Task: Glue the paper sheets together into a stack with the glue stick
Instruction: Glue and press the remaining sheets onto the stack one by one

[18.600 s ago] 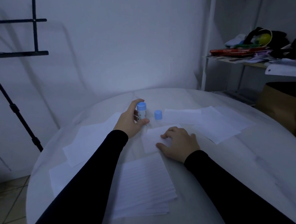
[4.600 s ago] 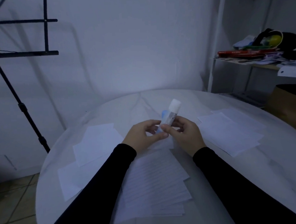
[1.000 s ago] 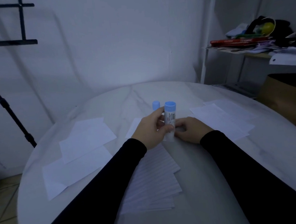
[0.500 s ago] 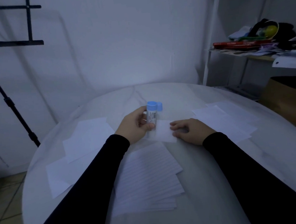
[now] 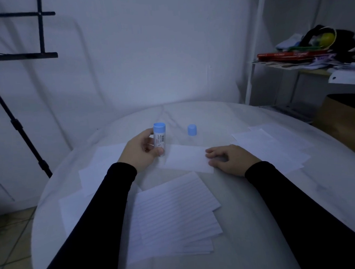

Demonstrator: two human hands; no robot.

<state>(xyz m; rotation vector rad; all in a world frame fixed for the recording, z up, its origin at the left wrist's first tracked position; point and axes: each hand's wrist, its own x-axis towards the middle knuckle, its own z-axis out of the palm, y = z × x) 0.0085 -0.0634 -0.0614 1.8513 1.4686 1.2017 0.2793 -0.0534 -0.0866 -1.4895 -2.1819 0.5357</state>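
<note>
— Around the hands? Anything in the way?

— Left hand (image 5: 141, 149) left of frame centre, fingers curled round the glue stick (image 5: 160, 139), held upright with its blue end up, base at the left edge of a small paper sheet (image 5: 187, 159). Right hand (image 5: 228, 159) just right of centre, fingertips pressing down that sheet's right end, fingers only loosely bent, holding nothing. Loose blue cap (image 5: 192, 130) standing alone above the sheet, apart from both hands.

— And the other paper?

— Lined stack (image 5: 175, 218) fanned out in the lower middle, between the two black sleeves. Blank sheets (image 5: 104, 160) at left, partly under the left forearm. More sheets (image 5: 272, 148) overlapping at right, just beside the right hand.

— Edges and free room?

— Round white table (image 5: 259, 222), rim curving down the left side above tiled floor in the lower left corner. Bare tabletop toward the upper centre behind the cap, and across the lower right. Off the table: black stand (image 5: 18, 126) at upper left, cluttered shelf (image 5: 312, 59) at upper right, brown box (image 5: 344, 123) at the right edge.
</note>
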